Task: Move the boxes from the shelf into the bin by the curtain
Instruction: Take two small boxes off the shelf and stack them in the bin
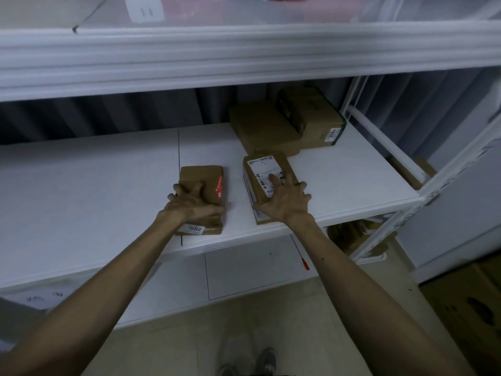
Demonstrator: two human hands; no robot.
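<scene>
- Reaching over the white shelf (95, 185), both bare arms stretch forward from the bottom of the view, one to each of two boxes near the front edge.
- The left hand (193, 203) grips the left box (206, 175) from above, its fingers spread and curled over the top and the thumb down the right side.
- The left box is brown, with red printed tape along its right side and a white number label on its near end; it lies flat on the shelf, its near end at the front edge.
- The right hand (284, 200) grips the right box (264, 169), with the thumb on its left side, fingers curled over its right edge and one finger lying on the white shipping label on top.
- The right box lies flat on the shelf, just beside the left box but apart from it.
- Behind the right box, at the back right of the shelf, a flat box (260, 128) carries a top box (311, 109) with a white label reading 3004.
- A grey curtain (108, 112) hangs behind the shelf.
- A white beam (244, 55) runs across above.
- A lower shelf (244, 272) shows beneath, and shoes (267, 359) stand on the floor.
</scene>
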